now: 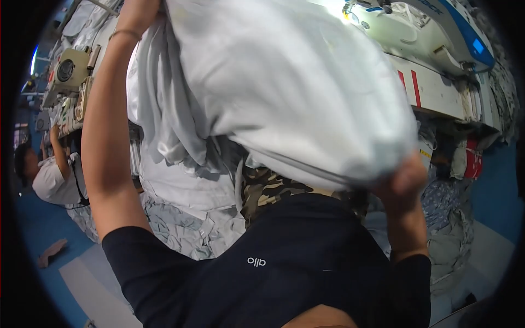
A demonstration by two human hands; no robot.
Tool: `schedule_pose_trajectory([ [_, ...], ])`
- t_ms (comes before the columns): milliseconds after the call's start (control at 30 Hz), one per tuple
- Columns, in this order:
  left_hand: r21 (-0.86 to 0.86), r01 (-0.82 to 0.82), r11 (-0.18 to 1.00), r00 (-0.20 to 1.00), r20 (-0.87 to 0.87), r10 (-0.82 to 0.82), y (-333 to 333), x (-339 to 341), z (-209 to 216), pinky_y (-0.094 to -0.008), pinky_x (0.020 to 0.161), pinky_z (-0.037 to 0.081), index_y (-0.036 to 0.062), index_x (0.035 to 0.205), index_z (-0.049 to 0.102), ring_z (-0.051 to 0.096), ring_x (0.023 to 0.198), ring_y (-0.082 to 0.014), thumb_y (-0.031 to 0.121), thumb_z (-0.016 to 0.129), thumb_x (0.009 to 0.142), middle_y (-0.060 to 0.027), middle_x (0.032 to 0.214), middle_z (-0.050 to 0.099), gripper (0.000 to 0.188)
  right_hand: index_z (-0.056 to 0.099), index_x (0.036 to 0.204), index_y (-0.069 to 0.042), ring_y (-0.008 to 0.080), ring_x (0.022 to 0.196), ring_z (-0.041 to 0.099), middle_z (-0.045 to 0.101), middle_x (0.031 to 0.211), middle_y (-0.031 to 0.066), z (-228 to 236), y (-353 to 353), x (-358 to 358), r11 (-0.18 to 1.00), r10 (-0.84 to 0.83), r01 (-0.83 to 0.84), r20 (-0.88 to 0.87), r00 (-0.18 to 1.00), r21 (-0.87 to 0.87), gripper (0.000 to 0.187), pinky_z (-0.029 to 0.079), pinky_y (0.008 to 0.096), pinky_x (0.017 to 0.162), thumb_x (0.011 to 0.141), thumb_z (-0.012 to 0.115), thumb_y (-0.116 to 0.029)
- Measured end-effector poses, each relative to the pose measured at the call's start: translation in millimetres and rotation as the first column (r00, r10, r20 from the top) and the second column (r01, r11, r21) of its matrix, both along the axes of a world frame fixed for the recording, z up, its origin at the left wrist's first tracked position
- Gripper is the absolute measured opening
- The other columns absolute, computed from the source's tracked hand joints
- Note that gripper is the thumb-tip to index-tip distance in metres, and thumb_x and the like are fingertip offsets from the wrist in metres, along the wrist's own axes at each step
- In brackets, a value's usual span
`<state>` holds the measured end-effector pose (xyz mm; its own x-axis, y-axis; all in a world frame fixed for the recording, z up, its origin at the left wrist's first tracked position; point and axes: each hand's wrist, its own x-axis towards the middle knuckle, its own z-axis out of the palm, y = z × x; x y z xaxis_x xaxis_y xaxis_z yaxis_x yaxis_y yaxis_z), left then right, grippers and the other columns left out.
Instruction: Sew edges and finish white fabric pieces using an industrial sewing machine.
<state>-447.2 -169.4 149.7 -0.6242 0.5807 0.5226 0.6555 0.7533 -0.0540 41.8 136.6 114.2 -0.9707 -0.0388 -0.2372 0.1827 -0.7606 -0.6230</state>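
Observation:
A large piece of pale grey-white cloth (284, 82) is lifted in front of me, smeared by motion toward its right side. My right hand (404, 177) is blurred, its fingers closed on the cloth's lower right corner. At the upper left, my left hand (141, 15) touches the cloth's left edge; its fingers run out of the picture, so I cannot see their grip. Folds of the same pale fabric (164, 104) hang beside my left forearm. More white cloth (180, 188) lies over my lap, next to my camouflage trousers (268, 191).
A white and blue sewing machine (454, 33) with a lit lamp stands at the upper right, above a work table (432, 90) with red stripes. Heaps of pale fabric (191, 229) lie around me. At the far left a person (54, 175) works at another machine (68, 68).

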Motion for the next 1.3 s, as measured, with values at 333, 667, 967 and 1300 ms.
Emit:
schedule_pose_trajectory([
  [333,-0.177,-0.364,0.915,0.907,0.158,0.391,-6,-12,-130,-0.0536,0.095,0.051,0.0048,0.122,0.057,0.061,0.113,-0.0494,0.013,0.044,0.098,-0.0295,0.126,0.056,0.028,0.066,0.116,-0.001,0.0102,0.092,0.064,0.068,0.106,0.0056,-108,18,127,0.801,0.018,-0.236,0.372,0.928,0.55,0.023,0.053,0.0244,0.077,0.093,0.069,-0.006],
  [667,-0.022,0.144,0.989,0.851,0.513,-0.113,47,192,-66,-0.0427,0.071,0.053,0.002,0.096,0.065,0.069,0.078,-0.0322,0.017,0.064,0.092,-0.0167,0.084,0.067,0.015,0.058,0.134,0.002,0.0149,0.12,0.059,0.063,0.131,0.0067,-175,64,-48,0.596,-0.158,0.144,-0.061,0.986,0.79,0.043,0.047,0.0307,0.103,0.095,0.07,-0.01],
  [967,-0.141,-0.079,0.987,0.955,0.273,0.115,24,220,-107,-0.0493,0.072,0.049,0.0028,0.094,0.059,0.062,0.083,-0.0419,0.009,0.059,0.093,-0.0177,0.089,0.064,0.006,0.062,0.127,0.005,0.0165,0.108,0.068,0.071,0.119,0.0115,-113,-1,38,0.997,-0.029,0.018,0.156,0.987,0.078,0.036,0.055,0.0309,0.095,0.093,0.069,0.0],
  [1300,-0.218,-0.132,0.967,0.964,0.198,0.176,27,207,-98,-0.0497,0.073,0.051,0.0028,0.091,0.06,0.064,0.085,-0.0408,0.011,0.057,0.091,-0.0165,0.093,0.065,0.008,0.062,0.126,0.007,0.0163,0.104,0.07,0.073,0.115,0.0131,-106,7,60,0.979,-0.119,0.094,0.139,0.983,0.179,0.035,0.055,0.0294,0.094,0.093,0.072,-0.004],
])
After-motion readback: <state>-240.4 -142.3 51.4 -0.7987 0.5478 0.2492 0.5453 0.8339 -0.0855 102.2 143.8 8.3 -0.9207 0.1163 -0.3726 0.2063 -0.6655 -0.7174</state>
